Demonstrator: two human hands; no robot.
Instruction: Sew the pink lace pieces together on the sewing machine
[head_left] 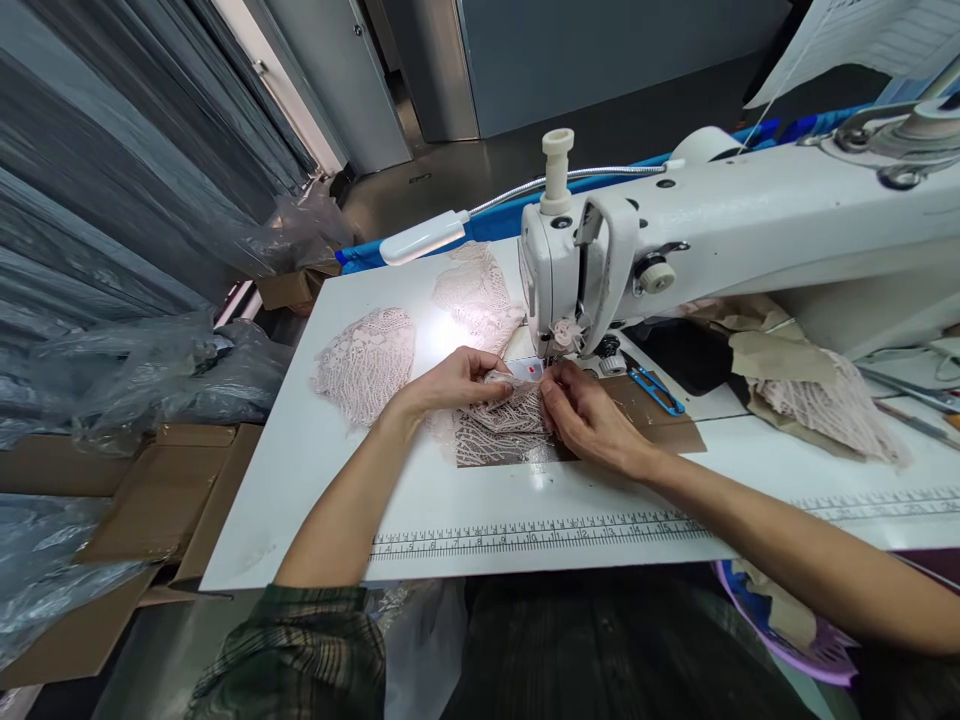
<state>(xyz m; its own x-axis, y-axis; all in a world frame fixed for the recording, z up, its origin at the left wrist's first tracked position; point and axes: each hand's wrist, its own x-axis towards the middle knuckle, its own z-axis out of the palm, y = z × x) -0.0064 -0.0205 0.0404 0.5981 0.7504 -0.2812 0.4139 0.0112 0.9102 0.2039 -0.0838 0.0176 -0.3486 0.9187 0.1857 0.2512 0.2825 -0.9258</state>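
Note:
A piece of pale pink lace fabric (514,412) lies in front of the needle of a white sewing machine (675,225). My left hand (469,382) pinches its upper left edge between thumb and fingers. Close to the presser foot, my right hand (581,410) is closed on the right edge of the same lace; its fingertips partly hide the edge. Blue thread snips (655,390) rest just right of my right hand. Two more pink lace pieces, one at the left (367,365) and one behind (480,295), lie on the white table (300,500).
A lamp (424,238) on a flexible neck lights the lace. A ruler strip (525,540) runs along the table's front edge. Beige and pink fabric (817,385) is heaped under the machine arm. Cardboard boxes (150,490) and plastic wrapping stand left; a purple basket (817,655) sits below right.

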